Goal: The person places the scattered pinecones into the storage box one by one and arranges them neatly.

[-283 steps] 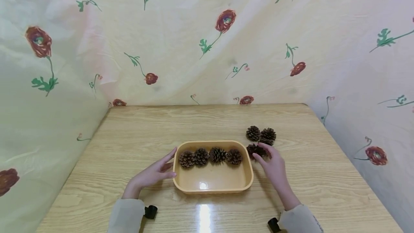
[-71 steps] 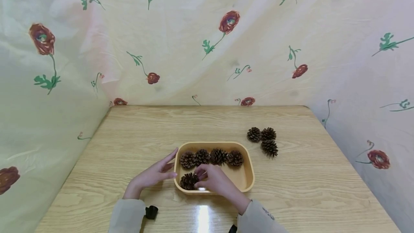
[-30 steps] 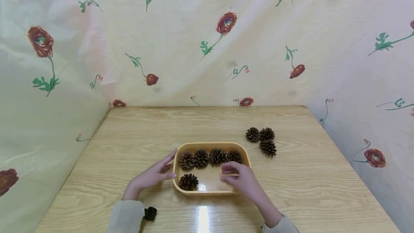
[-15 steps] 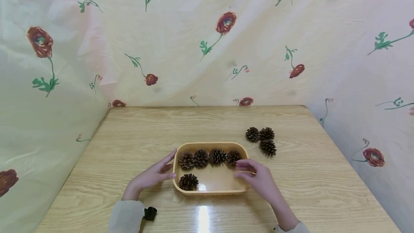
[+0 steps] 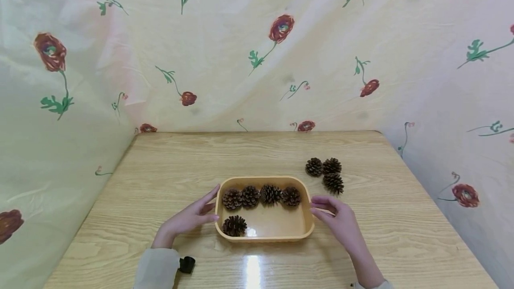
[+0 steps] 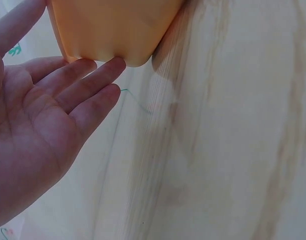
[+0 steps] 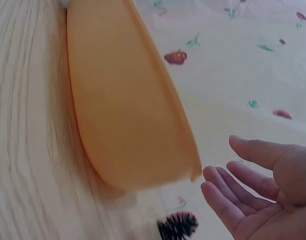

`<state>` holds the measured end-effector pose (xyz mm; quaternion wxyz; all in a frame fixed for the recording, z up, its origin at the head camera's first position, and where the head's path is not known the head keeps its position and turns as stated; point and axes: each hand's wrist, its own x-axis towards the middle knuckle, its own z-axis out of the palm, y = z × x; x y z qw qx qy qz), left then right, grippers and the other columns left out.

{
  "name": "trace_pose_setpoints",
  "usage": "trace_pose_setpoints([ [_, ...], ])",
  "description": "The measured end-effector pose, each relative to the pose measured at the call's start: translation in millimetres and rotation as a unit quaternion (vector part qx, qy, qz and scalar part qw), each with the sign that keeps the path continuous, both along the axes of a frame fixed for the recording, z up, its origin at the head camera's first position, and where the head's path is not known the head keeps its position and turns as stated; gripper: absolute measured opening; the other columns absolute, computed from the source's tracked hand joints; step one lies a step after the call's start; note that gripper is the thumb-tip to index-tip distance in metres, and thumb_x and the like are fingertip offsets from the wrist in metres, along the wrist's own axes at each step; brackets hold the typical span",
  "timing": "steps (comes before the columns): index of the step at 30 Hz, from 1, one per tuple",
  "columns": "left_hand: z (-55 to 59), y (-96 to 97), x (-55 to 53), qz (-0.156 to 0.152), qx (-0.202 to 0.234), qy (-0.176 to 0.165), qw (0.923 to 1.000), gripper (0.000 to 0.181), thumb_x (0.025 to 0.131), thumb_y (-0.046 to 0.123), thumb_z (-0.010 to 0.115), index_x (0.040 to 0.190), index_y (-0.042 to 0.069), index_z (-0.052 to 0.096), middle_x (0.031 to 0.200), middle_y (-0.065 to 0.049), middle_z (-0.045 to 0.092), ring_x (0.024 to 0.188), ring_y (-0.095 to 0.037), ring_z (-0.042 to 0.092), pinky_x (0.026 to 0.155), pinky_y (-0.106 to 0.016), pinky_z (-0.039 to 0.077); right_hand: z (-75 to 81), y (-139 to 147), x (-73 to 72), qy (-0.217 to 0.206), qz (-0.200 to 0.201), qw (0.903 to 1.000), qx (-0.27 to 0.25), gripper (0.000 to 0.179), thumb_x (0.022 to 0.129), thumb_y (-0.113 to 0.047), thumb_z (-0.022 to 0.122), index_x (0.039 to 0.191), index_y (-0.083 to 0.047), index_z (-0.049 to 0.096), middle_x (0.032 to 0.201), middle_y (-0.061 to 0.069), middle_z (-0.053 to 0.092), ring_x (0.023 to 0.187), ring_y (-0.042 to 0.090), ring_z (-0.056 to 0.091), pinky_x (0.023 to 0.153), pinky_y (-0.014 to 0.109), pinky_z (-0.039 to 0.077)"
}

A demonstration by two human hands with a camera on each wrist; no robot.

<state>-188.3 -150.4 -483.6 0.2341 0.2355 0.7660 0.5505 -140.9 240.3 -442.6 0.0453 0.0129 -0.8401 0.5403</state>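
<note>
A yellow-orange plastic box with rounded corners stands on the table. Inside, several brown pine cones line its back wall, and a single pine cone lies in the front left corner. My left hand rests against the box's left end; the left wrist view has its extended fingertips on the outer wall. Beside the right rim is my right hand, holding nothing, its fingers loosely bent. In the right wrist view a gap separates thumb and fingers, near the box's edge.
Three more pine cones lie close together on the wooden table, behind and right of the box. A flowered cloth hangs at the table's back and sides. A black wrist mount sits at the left cuff.
My right hand brought a pine cone from the right of the box into its front left corner, let go, then moved right, out past the rim. My left hand stayed put.
</note>
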Motion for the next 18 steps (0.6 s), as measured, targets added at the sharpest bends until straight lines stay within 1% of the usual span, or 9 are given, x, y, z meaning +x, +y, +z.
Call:
trace_pose_setpoints([
  [4,0.2,0.2,0.9,-0.002,0.001,0.007,1.0,0.086,0.096,0.014,0.059,0.157,0.02,-0.001,0.163,-0.017,-0.007,0.143,-0.049,0.022,0.117,-0.057,0.026,-3.9,13,-0.8,0.004,-0.024,0.9994,0.024,0.036,0.088,-0.009,0.07,0.118,0.007,0.061,0.118,0.025,0.066,0.09,-0.013,0.061,0.081,0.008,0.054],
  [9,0.8,-0.5,1.7,0.004,-0.011,0.015,0.9998,0.087,0.095,0.016,0.059,0.157,0.02,-0.001,0.163,-0.017,-0.006,0.142,-0.05,0.023,0.116,-0.057,0.027,-7.4,26,-2.9,-0.004,-0.051,0.9977,0.044,0.037,0.089,-0.012,0.07,0.12,0.006,0.061,0.119,0.025,0.066,0.087,-0.017,0.059,0.08,0.005,0.052],
  [11,1.2,-0.9,1.7,0.008,-0.013,0.014,0.9998,0.086,0.095,0.016,0.06,0.157,0.021,-0.001,0.163,-0.017,-0.006,0.142,-0.05,0.023,0.116,-0.057,0.027,-8.3,30,-4.1,-0.013,-0.063,0.9965,0.052,0.038,0.089,-0.013,0.07,0.121,0.006,0.06,0.119,0.025,0.066,0.085,-0.018,0.058,0.078,0.004,0.051],
  [14,1.7,-1.0,1.4,0.005,-0.009,0.012,0.9999,0.086,0.095,0.015,0.059,0.157,0.021,-0.001,0.163,-0.017,-0.007,0.143,-0.049,0.023,0.116,-0.058,0.027,-9.5,38,-6.6,-0.035,-0.084,0.9935,0.068,0.04,0.09,-0.016,0.069,0.123,0.004,0.06,0.119,0.024,0.066,0.082,-0.021,0.055,0.076,0.002,0.049],
  [18,1.2,-0.6,1.0,0.003,-0.006,0.011,0.9999,0.086,0.095,0.014,0.059,0.157,0.021,-0.001,0.163,-0.017,-0.007,0.143,-0.049,0.022,0.116,-0.057,0.027,-13.1,47,-13.5,-0.06,-0.115,0.9881,0.082,0.042,0.091,-0.019,0.068,0.124,0.004,0.058,0.12,0.024,0.066,0.078,-0.024,0.051,0.073,0.0,0.046],
])
